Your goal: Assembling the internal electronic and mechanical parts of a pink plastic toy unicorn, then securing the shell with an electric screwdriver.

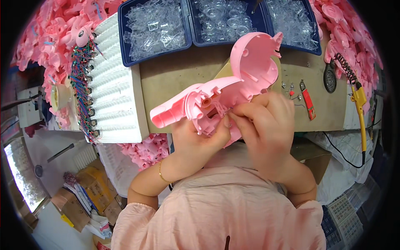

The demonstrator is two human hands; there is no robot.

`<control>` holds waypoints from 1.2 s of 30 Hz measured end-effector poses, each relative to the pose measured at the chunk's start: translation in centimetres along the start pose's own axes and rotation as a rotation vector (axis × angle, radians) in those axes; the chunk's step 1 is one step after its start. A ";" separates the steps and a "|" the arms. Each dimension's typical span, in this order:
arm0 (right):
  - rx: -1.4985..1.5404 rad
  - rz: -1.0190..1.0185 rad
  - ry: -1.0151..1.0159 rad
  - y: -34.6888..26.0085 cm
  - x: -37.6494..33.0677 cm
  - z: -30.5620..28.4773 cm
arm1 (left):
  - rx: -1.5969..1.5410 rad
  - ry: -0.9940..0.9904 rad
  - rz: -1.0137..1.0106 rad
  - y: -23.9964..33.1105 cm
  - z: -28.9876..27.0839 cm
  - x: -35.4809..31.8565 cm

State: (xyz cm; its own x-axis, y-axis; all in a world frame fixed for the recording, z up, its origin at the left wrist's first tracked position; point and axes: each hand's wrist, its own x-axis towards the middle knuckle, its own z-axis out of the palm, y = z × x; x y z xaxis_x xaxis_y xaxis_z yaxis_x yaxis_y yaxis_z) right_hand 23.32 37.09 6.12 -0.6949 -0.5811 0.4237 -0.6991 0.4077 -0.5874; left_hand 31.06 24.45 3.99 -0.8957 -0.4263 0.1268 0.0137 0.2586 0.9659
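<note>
A hollow pink plastic toy shell [223, 93] is held over the near edge of the table, its ribbed inside facing up and its rounded part pointing away from me. My left hand [193, 139] is closed round the shell from below, with the thumb along its near edge. My right hand [266, 123] is pinched at the open middle of the shell, thumb and forefinger together. A small bit of metal shows at those fingertips, too small to name. The fingers hide part of the shell's inside.
Dark blue bins [189, 23] of clear plastic parts line the back. At left stands a white foam tray [118, 83] with bundled wires [81, 89]. A red-handled cutter [308, 102] and a yellow soldering iron [359, 102] lie at right. Pink parts [43, 54] are heaped around.
</note>
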 end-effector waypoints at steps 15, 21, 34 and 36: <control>0.110 0.059 -0.009 1.2 0.5 -2.2 | 0.109 -0.246 -0.015 2.5 -1.3 2.3; 0.301 0.029 -0.524 2.6 7.1 -6.1 | 0.791 -0.371 0.540 6.4 -2.2 4.9; 0.114 0.493 -1.066 2.2 8.5 -6.2 | 0.690 0.184 0.865 -2.8 -0.2 -0.3; 0.164 0.483 -1.008 2.0 8.6 -6.5 | 0.788 0.054 0.746 -1.9 -0.2 -0.4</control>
State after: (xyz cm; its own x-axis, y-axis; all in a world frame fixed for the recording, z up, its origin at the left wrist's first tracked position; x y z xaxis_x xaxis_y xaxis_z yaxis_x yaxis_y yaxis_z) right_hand 14.84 37.53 13.04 -0.3815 -0.7210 -0.5785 -0.3121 0.6895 -0.6536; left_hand 31.50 24.00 2.14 -0.7589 0.0361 0.6502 0.2397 0.9438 0.2273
